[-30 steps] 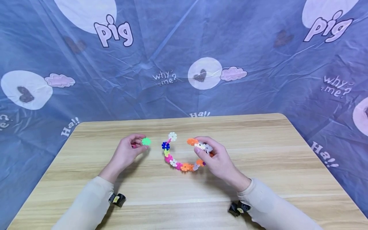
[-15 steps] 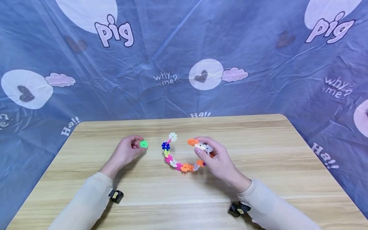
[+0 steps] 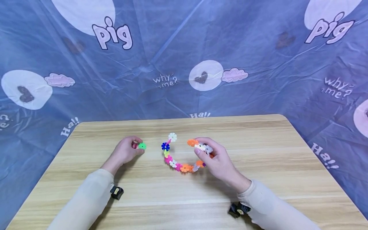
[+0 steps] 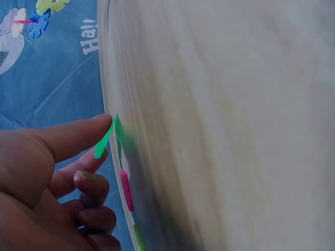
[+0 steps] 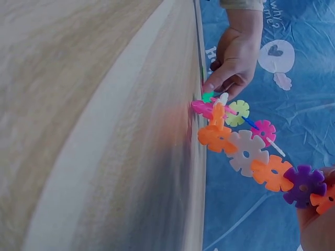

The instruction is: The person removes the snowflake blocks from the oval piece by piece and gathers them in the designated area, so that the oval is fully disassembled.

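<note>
My left hand (image 3: 124, 151) pinches a bright green snowflake disc (image 3: 142, 146) between thumb and a finger, low over the table at left of centre. In the left wrist view the green disc (image 4: 104, 140) shows edge-on at the fingertips. My right hand (image 3: 218, 159) grips one end of a curved chain of linked snowflake discs (image 3: 185, 168). Orange, white, pink, yellow and blue discs bend round in an open loop, ending in a white disc (image 3: 172, 137). Part of the chain is hidden behind the right fingers. A gap separates the green disc from the chain.
A pink piece (image 4: 126, 189) and a green piece (image 4: 139, 238) lie on the wooden table (image 3: 178, 198) by the left hand, mostly hidden in the head view. A printed blue cloth (image 3: 172, 48) hangs behind the table. Each wrist wears a small black camera.
My left hand has drawn back left and a little nearer with the green disc, away from the chain's white end. The right hand and chain stay almost still.
</note>
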A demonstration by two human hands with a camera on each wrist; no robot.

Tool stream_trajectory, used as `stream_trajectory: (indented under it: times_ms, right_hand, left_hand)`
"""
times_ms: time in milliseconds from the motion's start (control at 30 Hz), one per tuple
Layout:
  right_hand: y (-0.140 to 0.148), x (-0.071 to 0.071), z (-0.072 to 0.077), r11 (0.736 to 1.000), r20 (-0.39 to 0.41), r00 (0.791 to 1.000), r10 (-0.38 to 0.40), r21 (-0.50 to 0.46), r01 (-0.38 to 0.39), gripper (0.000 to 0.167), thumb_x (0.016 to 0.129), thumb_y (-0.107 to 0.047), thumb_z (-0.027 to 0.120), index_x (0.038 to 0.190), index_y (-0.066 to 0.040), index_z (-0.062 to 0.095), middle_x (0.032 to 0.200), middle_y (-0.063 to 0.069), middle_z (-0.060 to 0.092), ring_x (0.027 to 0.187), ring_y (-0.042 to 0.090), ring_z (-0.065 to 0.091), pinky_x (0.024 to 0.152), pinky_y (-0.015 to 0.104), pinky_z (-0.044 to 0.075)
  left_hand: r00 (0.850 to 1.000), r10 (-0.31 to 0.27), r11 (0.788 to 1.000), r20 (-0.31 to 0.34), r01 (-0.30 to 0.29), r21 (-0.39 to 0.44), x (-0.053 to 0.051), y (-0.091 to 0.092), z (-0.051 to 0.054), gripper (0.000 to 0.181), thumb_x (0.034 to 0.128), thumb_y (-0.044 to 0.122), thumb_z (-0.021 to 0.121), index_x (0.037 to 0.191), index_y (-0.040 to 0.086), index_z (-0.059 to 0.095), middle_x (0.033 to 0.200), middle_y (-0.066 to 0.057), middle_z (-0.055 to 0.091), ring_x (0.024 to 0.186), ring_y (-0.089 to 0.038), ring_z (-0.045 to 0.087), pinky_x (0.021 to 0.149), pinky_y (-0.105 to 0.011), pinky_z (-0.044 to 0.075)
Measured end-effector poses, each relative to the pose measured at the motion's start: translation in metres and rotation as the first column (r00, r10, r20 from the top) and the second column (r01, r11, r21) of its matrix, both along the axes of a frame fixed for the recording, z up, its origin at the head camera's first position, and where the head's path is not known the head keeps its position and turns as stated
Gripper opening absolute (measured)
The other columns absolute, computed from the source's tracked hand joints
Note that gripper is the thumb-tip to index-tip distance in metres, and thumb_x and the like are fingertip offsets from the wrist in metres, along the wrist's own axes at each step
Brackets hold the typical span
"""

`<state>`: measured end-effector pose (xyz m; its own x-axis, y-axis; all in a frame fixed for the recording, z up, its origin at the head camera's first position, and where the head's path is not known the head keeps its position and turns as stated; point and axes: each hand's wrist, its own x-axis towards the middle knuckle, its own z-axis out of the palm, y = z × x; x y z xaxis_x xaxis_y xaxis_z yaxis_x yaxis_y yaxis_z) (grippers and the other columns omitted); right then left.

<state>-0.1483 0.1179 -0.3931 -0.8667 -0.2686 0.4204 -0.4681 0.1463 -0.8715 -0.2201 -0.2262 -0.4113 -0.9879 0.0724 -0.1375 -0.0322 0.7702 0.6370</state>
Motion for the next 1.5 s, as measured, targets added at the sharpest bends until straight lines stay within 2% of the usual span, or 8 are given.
stream_trajectory:
  times_ms: [167,333,633,867,1100,1300,1367,1500]
  right_hand:
    - [0.001,0.0,-0.001,1.0,-0.004,1.0,-0.001,0.006,0.001,0.028,0.098,-0.007,0.064,0.124,-0.015,0.065,0.081,0.005,0.057,0.059,0.012,0.048,0.049,0.027,0.044]
    - [0.001,0.001,-0.001,1.0,-0.008,1.0,0.001,0.005,-0.001,0.027,0.098,-0.006,0.063,0.124,-0.015,0.065,0.083,0.005,0.057,0.062,0.013,0.049,0.051,0.027,0.045]
    - [0.002,0.002,-0.001,1.0,0.002,1.0,0.006,-0.001,-0.006,0.027,0.098,-0.007,0.064,0.124,-0.015,0.065,0.08,0.005,0.056,0.056,0.01,0.045,0.046,0.027,0.043]
    - [0.001,0.004,-0.001,1.0,0.009,1.0,0.011,-0.003,-0.011,0.027,0.098,-0.008,0.063,0.124,-0.016,0.065,0.078,0.005,0.055,0.055,0.01,0.044,0.046,0.027,0.042]
    - [0.0,0.003,0.0,1.0,0.007,1.0,0.022,0.0,-0.022,0.028,0.099,-0.008,0.063,0.125,-0.016,0.065,0.081,0.005,0.057,0.051,0.009,0.043,0.043,0.027,0.042]
    - [0.0,0.003,-0.001,0.999,0.006,0.999,0.033,0.007,-0.033,0.028,0.099,-0.008,0.063,0.126,-0.016,0.065,0.086,0.005,0.059,0.051,0.01,0.043,0.043,0.027,0.041]
    - [0.0,0.003,-0.001,0.999,0.008,0.999,0.034,0.007,-0.034,0.028,0.099,-0.009,0.063,0.126,-0.017,0.065,0.082,0.005,0.058,0.052,0.01,0.043,0.043,0.026,0.041]
    - [0.001,0.003,-0.002,0.999,0.009,0.999,0.032,0.01,-0.032,0.028,0.099,-0.009,0.063,0.126,-0.018,0.065,0.079,0.004,0.057,0.053,0.011,0.043,0.044,0.026,0.04]
  left_hand:
    - [1.0,0.001,0.996,-0.019,-0.002,-0.086,-0.001,-0.003,0.0,0.039,0.0862,0.021,0.079,0.121,0.008,0.067,0.099,-0.008,0.065,0.092,-0.026,0.059,0.084,-0.046,0.042]
    - [1.0,-0.012,0.995,-0.026,0.009,-0.097,-0.002,-0.004,0.001,0.041,0.0868,0.022,0.078,0.123,0.007,0.068,0.105,-0.011,0.068,0.1,-0.03,0.061,0.096,-0.054,0.035]
    - [1.0,-0.015,0.997,-0.014,0.014,-0.079,-0.003,-0.003,0.0,0.042,0.0855,0.021,0.08,0.124,0.008,0.068,0.101,-0.008,0.068,0.096,-0.028,0.06,0.093,-0.052,0.031]
    - [1.0,-0.023,0.997,-0.016,0.022,-0.067,-0.003,-0.005,-0.002,0.044,0.0849,0.022,0.08,0.125,0.008,0.068,0.104,-0.009,0.068,0.098,-0.028,0.059,0.091,-0.051,0.03]
    - [1.0,-0.022,1.0,0.0,0.022,0.002,0.001,-0.007,-0.002,0.047,0.086,0.021,0.08,0.128,0.008,0.066,0.099,-0.008,0.062,0.091,-0.025,0.055,0.09,-0.049,0.032]
    - [0.999,-0.029,0.996,0.014,0.028,0.081,0.007,-0.007,-0.001,0.05,0.0871,0.021,0.079,0.133,0.009,0.063,0.093,-0.007,0.056,0.083,-0.022,0.052,0.07,-0.034,0.043]
    - [0.999,-0.041,0.991,-0.002,0.041,0.125,0.009,-0.006,0.0,0.049,0.089,0.021,0.078,0.133,0.008,0.062,0.087,-0.005,0.052,0.077,-0.02,0.048,0.065,-0.031,0.04]
    - [0.994,-0.085,0.974,-0.073,0.098,0.203,0.014,0.001,0.003,0.044,0.0924,0.022,0.074,0.131,0.004,0.063,0.08,-0.004,0.047,0.069,-0.019,0.043,0.06,-0.029,0.037]
